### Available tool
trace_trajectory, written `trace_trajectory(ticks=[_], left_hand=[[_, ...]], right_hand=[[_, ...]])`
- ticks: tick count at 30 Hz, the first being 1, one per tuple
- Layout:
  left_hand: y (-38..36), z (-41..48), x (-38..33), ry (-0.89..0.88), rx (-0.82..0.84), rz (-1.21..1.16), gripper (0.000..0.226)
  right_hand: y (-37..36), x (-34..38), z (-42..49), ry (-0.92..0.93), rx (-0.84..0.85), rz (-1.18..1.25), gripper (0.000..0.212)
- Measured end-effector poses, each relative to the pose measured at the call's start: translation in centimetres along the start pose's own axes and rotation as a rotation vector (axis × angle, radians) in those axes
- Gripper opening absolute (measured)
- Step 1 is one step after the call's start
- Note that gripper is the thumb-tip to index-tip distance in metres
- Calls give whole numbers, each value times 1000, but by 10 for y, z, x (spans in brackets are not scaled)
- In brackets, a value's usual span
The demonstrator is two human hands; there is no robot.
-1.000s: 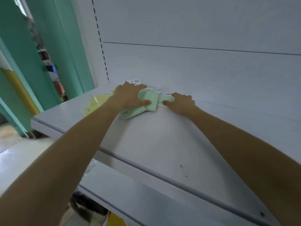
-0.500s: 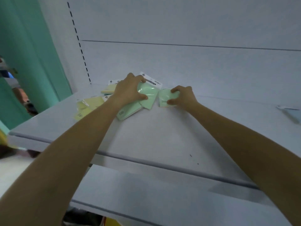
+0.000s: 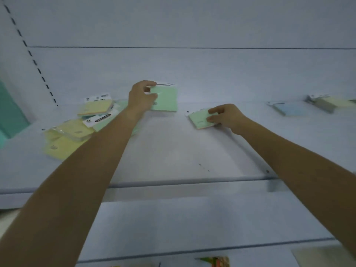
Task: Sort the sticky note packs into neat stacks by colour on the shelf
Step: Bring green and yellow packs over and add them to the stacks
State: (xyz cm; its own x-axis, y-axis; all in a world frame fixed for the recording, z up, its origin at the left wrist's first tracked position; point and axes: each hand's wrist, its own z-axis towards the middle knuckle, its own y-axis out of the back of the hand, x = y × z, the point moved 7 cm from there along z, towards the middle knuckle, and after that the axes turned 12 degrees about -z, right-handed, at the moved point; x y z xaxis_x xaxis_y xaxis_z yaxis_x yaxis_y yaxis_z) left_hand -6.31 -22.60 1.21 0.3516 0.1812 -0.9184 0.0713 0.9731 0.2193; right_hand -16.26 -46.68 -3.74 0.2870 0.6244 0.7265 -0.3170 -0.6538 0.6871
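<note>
Blur softens far-right packs (image 3: pixel 289 109); left hand (image 3: pixel 141 98) hides part of its green pack (image 3: pixel 167 99).

PLACE: you are in a shop | SHOWN BY: white tiered display shelf (image 3: pixel 173 149); slotted upright (image 3: pixel 35 63); sticky note packs (image 3: pixel 95 107) in hang-tab retail wrappers

Left hand (image 3: pixel 141 97) lifted upright pack (image 3: pixel 166 100); right hand (image 3: pixel 227 116) slid flat pack (image 3: pixel 200 119).

back panel (image 3: pixel 192 26): pale grey-white, one horizontal seam | slotted upright (image 3: pixel 28 53) — left | teal wall (image 3: pixel 9 112) — far left | shelf (image 3: pixel 173 147): white
</note>
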Motion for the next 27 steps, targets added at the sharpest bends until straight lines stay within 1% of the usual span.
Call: trace_trajectory(ticks=[2,4,9,12,19,23,27], left_hand=[[-21,-1,5,79,17,-117,36],[-46,-5,4,123,44,-150,36],[-118,-22,-19,123,127,-184,38],[-172,-36,-36,141,173,-213,38],[-304,-83,-73,161,195,-273,38],[-373,-103,-99,139,215,-279,38],[-430,-108,-121,88,229,-235,37]], right_hand=[[19,-18,-6,-36,-32,45,37],[40,-36,-13,-70,-70,111,40],[99,-79,-31,-88,-179,237,44],[140,-113,-41,-99,-206,273,44],[248,-208,-60,-116,-246,289,44],[299,-259,-62,-114,-265,284,44],[342,-301,-52,-120,-296,218,46]])
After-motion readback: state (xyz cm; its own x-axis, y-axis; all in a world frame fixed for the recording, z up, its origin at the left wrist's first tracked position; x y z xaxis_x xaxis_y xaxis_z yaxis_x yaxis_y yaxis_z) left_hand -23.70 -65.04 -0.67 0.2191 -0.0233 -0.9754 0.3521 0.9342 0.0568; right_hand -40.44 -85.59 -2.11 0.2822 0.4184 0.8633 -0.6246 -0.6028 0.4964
